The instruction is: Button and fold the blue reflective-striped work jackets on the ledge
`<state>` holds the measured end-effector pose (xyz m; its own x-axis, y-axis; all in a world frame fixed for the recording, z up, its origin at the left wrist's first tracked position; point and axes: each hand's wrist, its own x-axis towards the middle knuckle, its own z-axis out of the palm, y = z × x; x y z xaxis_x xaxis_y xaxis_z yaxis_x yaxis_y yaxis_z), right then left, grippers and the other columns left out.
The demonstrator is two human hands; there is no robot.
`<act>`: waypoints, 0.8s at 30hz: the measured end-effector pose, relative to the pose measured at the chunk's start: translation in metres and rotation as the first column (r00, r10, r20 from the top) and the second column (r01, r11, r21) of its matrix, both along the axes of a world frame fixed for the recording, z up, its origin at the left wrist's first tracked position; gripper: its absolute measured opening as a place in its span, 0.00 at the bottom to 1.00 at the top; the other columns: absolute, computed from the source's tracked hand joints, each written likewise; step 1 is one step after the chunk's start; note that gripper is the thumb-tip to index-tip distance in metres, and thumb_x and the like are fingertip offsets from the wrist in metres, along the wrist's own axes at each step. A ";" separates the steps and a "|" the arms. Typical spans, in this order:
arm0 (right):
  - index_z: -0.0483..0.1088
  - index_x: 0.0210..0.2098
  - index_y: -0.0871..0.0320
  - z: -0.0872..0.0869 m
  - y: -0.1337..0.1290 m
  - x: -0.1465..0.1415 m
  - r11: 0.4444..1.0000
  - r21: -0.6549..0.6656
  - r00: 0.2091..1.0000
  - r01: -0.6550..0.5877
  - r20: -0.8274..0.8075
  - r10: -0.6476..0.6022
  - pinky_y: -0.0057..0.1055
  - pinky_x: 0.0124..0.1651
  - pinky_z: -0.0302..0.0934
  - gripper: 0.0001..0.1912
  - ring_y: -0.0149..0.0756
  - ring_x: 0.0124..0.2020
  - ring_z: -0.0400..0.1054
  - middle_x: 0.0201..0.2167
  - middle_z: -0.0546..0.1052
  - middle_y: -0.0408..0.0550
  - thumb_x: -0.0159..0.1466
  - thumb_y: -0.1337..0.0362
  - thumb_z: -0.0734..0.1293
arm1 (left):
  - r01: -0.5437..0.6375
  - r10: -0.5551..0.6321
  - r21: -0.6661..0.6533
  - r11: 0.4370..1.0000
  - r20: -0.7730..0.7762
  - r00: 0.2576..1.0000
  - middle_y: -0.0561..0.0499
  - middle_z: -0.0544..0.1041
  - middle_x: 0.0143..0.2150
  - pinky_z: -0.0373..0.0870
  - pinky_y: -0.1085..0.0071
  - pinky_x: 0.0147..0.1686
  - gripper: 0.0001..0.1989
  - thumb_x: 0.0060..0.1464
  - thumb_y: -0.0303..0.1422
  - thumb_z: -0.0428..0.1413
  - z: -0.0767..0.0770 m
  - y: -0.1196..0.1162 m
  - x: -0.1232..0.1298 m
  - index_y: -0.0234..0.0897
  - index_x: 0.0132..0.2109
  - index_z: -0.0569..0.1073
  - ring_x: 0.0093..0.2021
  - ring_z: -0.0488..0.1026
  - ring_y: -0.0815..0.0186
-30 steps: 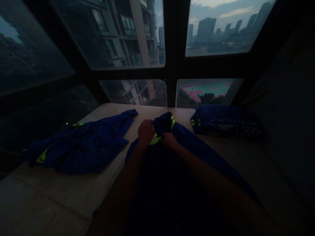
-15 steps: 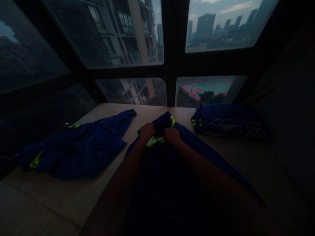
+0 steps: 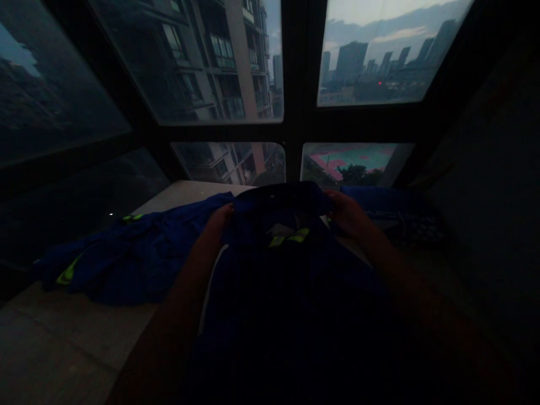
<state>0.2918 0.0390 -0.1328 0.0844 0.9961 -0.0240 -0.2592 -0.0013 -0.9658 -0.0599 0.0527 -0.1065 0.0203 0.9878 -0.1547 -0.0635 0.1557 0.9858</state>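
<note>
A dark blue garment [image 3: 295,275] with yellow-green trim is spread between my hands, its upper edge lifted and its lower part fading into shadow. My left hand [image 3: 221,219] is closed on the left end of that edge. At the right end, my right hand [image 3: 345,211] pinches the cloth, with the thumb side toward the garment. A second blue garment [image 3: 139,256] with neon patches lies rumpled to the left. Behind my right hand rests a folded blue item [image 3: 379,202] with pale printing, partly covered by the hand. Dim light hides finer detail.
All this lies on a pale, stone-like ledge [image 3: 76,334] under dark-framed windows [image 3: 295,90]. A dark wall [image 3: 493,208] closes off the right side. Through the glass stand an apartment building and a sports court.
Both hands have moved apart from the middle, stretching the garment's upper edge wide and raising it. The view has tilted slightly upward. Both other blue items remain on the ledge.
</note>
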 end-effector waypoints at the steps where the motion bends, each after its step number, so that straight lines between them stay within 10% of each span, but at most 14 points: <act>1: 0.73 0.43 0.55 -0.009 -0.007 0.006 0.999 -0.022 0.995 -0.027 0.091 0.028 0.26 0.31 0.63 0.19 0.32 0.30 0.70 0.32 0.77 0.42 0.52 0.57 0.70 | -0.009 0.007 -0.026 1.000 -0.074 0.997 0.54 0.73 0.23 0.69 0.68 0.30 0.08 0.39 0.31 0.55 -0.011 -0.010 -0.003 0.38 0.32 0.74 0.27 0.72 0.62; 3: 0.73 0.46 0.55 -0.028 -0.019 0.016 0.991 -0.080 0.928 -0.107 0.349 0.128 0.30 0.34 0.65 0.22 0.35 0.32 0.71 0.33 0.78 0.44 0.52 0.58 0.70 | -0.027 0.017 -0.037 0.999 -0.245 0.969 0.55 0.72 0.22 0.67 0.69 0.29 0.07 0.38 0.33 0.57 -0.031 -0.028 -0.008 0.37 0.29 0.74 0.27 0.71 0.62; 6: 0.74 0.46 0.58 -0.048 -0.031 0.015 0.976 -0.079 0.621 -0.202 0.760 0.190 0.39 0.47 0.66 0.19 0.43 0.41 0.73 0.39 0.79 0.51 0.55 0.61 0.69 | -0.056 0.062 0.025 0.998 -0.426 0.903 0.53 0.74 0.25 0.67 0.69 0.32 0.07 0.39 0.35 0.60 -0.051 -0.044 -0.011 0.37 0.28 0.74 0.32 0.72 0.60; 10: 0.65 0.60 0.61 -0.051 -0.041 -0.010 0.921 0.217 0.175 -0.322 0.970 -0.168 0.48 0.60 0.57 0.30 0.53 0.58 0.63 0.58 0.69 0.62 0.60 0.60 0.68 | -0.077 0.130 0.118 0.990 -0.559 0.819 0.50 0.78 0.34 0.68 0.66 0.42 0.09 0.47 0.38 0.56 -0.059 -0.047 -0.007 0.37 0.33 0.75 0.41 0.74 0.58; 14: 0.65 0.60 0.58 -0.048 -0.045 -0.037 0.826 0.273 -0.039 -0.492 0.942 -0.334 0.50 0.60 0.56 0.23 0.54 0.61 0.59 0.62 0.66 0.60 0.66 0.64 0.63 | -0.081 0.167 0.162 0.983 -0.636 0.753 0.47 0.79 0.38 0.67 0.64 0.46 0.10 0.50 0.37 0.53 -0.063 -0.046 -0.004 0.37 0.34 0.75 0.43 0.74 0.56; 18: 0.71 0.53 0.59 -0.047 -0.034 -0.047 0.873 0.278 0.018 -0.401 0.955 -0.296 0.43 0.58 0.58 0.18 0.49 0.56 0.65 0.55 0.73 0.58 0.66 0.70 0.59 | -0.112 0.216 0.195 0.974 -0.679 0.702 0.46 0.79 0.37 0.66 0.63 0.46 0.11 0.52 0.39 0.52 -0.066 -0.048 -0.006 0.38 0.33 0.74 0.43 0.74 0.55; 24: 0.74 0.49 0.57 -0.029 -0.005 -0.040 0.958 0.232 0.491 -0.167 0.862 -0.123 0.38 0.54 0.62 0.18 0.41 0.48 0.72 0.46 0.79 0.50 0.62 0.72 0.59 | -0.157 0.259 0.211 0.965 -0.658 0.708 0.48 0.79 0.34 0.68 0.66 0.41 0.12 0.53 0.39 0.50 -0.060 -0.048 -0.012 0.38 0.33 0.74 0.39 0.74 0.57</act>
<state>0.2523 0.0340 -0.1621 -0.1043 0.9503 0.2932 0.6988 0.2798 -0.6583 -0.0723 0.0043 -0.1662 -0.2471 0.9654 0.0830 0.6099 0.0884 0.7876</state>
